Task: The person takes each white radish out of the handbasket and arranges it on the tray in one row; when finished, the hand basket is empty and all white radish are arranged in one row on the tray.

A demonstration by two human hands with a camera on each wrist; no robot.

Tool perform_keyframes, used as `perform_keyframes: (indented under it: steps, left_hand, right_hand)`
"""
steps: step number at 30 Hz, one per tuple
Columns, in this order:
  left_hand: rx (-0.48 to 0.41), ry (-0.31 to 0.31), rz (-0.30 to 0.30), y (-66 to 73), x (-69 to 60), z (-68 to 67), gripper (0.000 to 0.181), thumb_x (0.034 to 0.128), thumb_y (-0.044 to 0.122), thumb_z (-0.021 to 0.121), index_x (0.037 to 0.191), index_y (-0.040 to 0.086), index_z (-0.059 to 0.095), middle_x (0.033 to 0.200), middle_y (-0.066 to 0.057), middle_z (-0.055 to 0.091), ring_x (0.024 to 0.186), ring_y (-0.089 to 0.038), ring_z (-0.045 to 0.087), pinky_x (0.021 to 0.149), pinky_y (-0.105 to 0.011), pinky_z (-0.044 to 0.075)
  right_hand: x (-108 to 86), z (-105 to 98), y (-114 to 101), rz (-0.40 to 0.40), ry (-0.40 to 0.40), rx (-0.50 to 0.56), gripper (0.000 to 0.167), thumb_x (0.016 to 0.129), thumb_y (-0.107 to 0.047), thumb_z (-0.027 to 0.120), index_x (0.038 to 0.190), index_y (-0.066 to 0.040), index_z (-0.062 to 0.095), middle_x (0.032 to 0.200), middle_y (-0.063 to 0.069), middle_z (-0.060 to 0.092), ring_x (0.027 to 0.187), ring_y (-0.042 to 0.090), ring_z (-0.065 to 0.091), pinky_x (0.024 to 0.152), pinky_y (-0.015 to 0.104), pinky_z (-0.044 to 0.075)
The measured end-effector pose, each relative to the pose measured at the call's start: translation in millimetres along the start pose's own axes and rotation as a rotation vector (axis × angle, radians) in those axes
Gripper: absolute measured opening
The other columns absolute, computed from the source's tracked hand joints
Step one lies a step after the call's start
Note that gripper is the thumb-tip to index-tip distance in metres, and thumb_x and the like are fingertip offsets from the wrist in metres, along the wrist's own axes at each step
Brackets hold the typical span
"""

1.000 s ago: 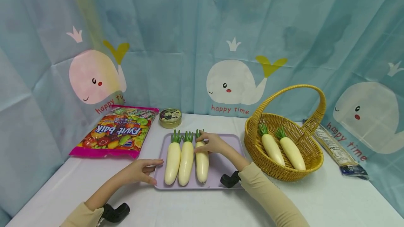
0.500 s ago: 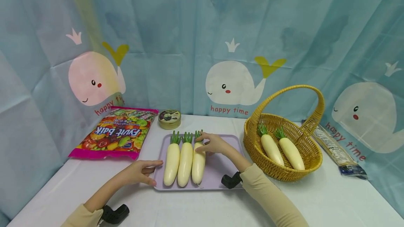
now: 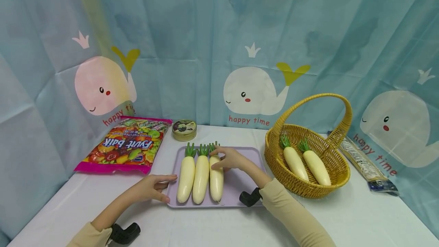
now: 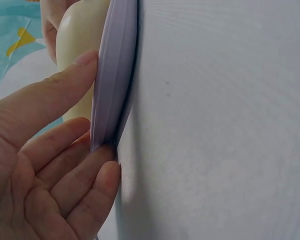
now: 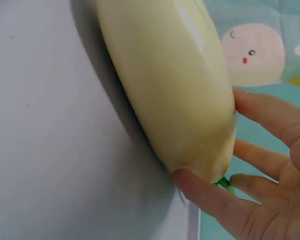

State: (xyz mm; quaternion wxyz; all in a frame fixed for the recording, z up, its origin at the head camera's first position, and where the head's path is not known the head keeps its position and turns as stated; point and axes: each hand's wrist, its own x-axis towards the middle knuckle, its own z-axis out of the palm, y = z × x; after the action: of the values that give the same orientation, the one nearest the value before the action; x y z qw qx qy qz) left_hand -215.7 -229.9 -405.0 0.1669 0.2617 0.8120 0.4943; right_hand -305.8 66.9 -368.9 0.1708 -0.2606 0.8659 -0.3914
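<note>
Three white radishes with green tops lie side by side on the lilac tray (image 3: 240,190): a left one (image 3: 186,180), a middle one (image 3: 201,180) and a right one (image 3: 216,186). My right hand (image 3: 231,159) pinches the right radish near its leafy end, thumb on one side and fingers on the other; the right wrist view shows this radish (image 5: 165,75) close up, resting on the tray. At the tray's left front corner, my left hand (image 3: 151,188) touches the rim (image 4: 115,75) with its thumb and loosely bent fingers.
A wicker basket (image 3: 274,163) with a tall handle stands right of the tray, holding two more radishes (image 3: 306,166). Behind it lies a long packet (image 3: 367,163). A candy bag (image 3: 125,144) and a round tin (image 3: 184,130) are at the back left, before a curtain.
My right hand has shifted the right radish leftward, closing most of the gap to the middle one, and its leafy end has swung left. My left hand stays at the tray rim.
</note>
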Motion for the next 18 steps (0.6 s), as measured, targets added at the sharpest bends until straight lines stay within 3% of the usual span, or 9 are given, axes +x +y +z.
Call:
perform_keyframes:
  steps: [9,18]
  left_hand:
    - [0.033,0.001,-0.005,4.3,0.5,0.5,0.074,0.0708,0.022,0.075,0.126,-0.013,0.041,0.130,-0.032,0.035,0.114,-0.046,0.038,0.088,-0.035,0.043]
    - [0.032,-0.004,-0.004,3.9,-0.2,1.2,0.073,0.0715,0.019,0.075,0.126,-0.014,0.040,0.129,-0.033,0.035,0.113,-0.046,0.038,0.088,-0.036,0.043]
  right_hand:
    - [-8.5,-7.9,-2.6,-0.060,0.071,0.065,0.053,0.079,-0.017,0.070,0.127,-0.006,0.050,0.145,0.009,0.022,0.119,0.040,0.037,0.065,0.031,0.054]
    - [-37.2,-25.4,-16.2,-0.137,0.083,0.080,0.055,0.078,-0.013,0.071,0.128,-0.005,0.048,0.144,0.007,0.026,0.119,0.039,0.036,0.063,0.031,0.055]
